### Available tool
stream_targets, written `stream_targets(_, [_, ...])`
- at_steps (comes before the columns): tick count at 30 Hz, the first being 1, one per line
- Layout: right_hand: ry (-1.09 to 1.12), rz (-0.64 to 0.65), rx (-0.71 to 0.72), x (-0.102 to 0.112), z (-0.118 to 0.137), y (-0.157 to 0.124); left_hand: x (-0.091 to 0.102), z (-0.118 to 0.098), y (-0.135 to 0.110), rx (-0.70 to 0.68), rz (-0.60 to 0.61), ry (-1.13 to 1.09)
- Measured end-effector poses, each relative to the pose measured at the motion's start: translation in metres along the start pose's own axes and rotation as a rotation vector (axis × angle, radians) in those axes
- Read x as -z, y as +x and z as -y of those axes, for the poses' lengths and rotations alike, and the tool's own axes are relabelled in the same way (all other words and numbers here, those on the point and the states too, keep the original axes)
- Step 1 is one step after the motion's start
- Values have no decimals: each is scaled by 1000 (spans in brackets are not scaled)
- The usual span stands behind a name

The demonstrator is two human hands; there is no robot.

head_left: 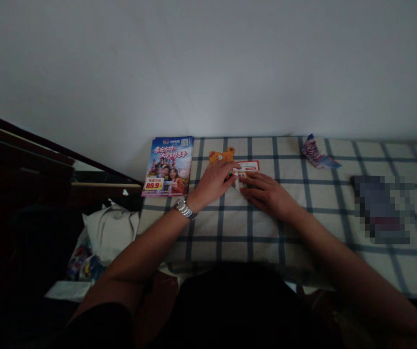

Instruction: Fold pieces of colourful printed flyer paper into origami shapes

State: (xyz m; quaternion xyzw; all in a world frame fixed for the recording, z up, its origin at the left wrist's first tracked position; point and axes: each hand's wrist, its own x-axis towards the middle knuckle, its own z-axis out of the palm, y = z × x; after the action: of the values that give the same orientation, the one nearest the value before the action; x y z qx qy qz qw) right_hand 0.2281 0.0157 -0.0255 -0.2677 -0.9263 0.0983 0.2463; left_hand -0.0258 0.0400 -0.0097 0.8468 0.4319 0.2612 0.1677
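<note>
A small folded paper leaflet (247, 166), white with a red border, lies on the checked cloth between my hands. My left hand (215, 180), with a silver watch at its wrist, bends its fingers over the paper's left side; thumb and index finger close on its edge. From the right, my right hand (268, 194) rests on the lower part of the paper with fingers stretched out and nearly flat. Just beyond my left fingers an orange cartoon bear cut-out (222, 156) shows, partly covered by that hand. The fingers hide much of the leaflet.
A stack of printed flyers (168, 167) lies at the left end of the checked cloth (295, 213). To the right are a crumpled piece of printed paper (317, 154) and a blurred-out dark oblong object (382, 208). A white bag (114, 232) stands below left. A wall (230, 72) rises behind.
</note>
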Motion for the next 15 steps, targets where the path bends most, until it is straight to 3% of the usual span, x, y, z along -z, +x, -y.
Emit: stream_targets(15, [-2, -2, -12, 0, 2, 0, -1, -4, 4, 45, -10, 22])
